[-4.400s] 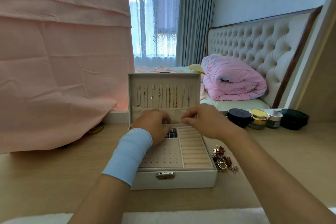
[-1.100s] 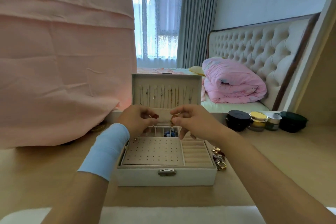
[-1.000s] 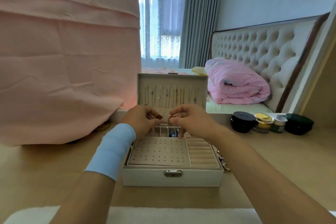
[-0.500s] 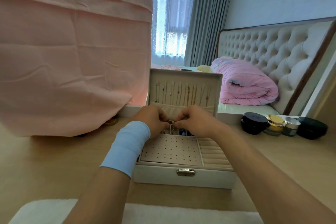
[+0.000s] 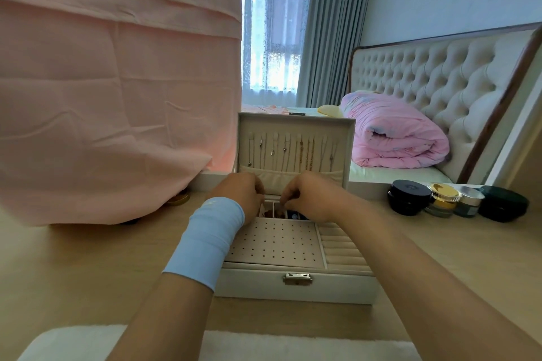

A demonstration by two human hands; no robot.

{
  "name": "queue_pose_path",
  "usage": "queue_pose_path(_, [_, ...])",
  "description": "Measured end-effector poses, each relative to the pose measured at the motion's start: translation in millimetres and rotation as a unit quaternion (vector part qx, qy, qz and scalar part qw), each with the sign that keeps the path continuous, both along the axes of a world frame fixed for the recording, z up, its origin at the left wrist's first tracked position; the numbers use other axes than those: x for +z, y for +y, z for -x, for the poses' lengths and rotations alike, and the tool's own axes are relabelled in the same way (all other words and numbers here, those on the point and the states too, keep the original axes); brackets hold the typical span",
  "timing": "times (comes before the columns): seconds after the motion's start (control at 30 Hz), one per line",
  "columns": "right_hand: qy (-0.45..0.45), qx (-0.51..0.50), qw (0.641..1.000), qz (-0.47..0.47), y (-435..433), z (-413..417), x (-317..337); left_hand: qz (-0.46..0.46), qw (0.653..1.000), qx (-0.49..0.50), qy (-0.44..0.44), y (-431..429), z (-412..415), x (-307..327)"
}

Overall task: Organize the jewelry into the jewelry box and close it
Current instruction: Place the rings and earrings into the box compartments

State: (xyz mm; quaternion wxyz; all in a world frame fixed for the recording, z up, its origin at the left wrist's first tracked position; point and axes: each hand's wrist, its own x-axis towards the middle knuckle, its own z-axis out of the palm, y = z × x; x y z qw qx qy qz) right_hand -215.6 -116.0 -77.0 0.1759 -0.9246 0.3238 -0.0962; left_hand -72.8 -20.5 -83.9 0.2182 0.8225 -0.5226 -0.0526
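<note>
A white jewelry box [image 5: 293,287] stands open on the wooden desk. Its lid [image 5: 293,123] is upright, and several necklaces [image 5: 306,152] hang inside it. My left hand [image 5: 237,193], with a blue wristband, and my right hand [image 5: 311,196] are side by side over the small back compartments. Both have their fingertips pinched, a little apart from each other. The small jewelry piece they pinch is mostly hidden by the fingers. A blue item [image 5: 293,215] lies in a back compartment. The dotted earring panel [image 5: 275,243] and ring rolls [image 5: 340,249] are bare.
Several cosmetic jars [image 5: 407,199] line the desk at the right. A pink cloth [image 5: 102,97] hangs at the left with a gold lid [image 5: 179,199] under its edge. A white pad [image 5: 264,346] lies along the near desk edge. My right forearm covers the desk beside the box.
My hands have dropped from in front of the lid down into the back compartments and moved slightly apart. The view has shifted, so the box now sits further right.
</note>
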Motion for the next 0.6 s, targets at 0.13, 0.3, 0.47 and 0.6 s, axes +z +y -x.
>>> queue_pose_path(0.13, [0.0, 0.009, 1.0, 0.005, -1, 0, -4, -0.008, 0.999, -0.045, -0.017, 4, -2, 5])
queue_pose_path(0.3, [-0.01, 0.024, 1.0, -0.004, 0, 4, -4, -0.056, 0.993, -0.04, -0.096, 3, 2, -1])
queue_pose_path(0.47, [-0.023, 0.029, 0.999, -0.007, -1, 11, -2, -0.035, 0.988, -0.02, -0.147, -1, 7, -4])
queue_pose_path(0.6, [-0.034, 0.029, 0.999, -0.012, -3, 21, -4, 0.0, 0.988, -0.009, -0.152, -2, 12, -7])
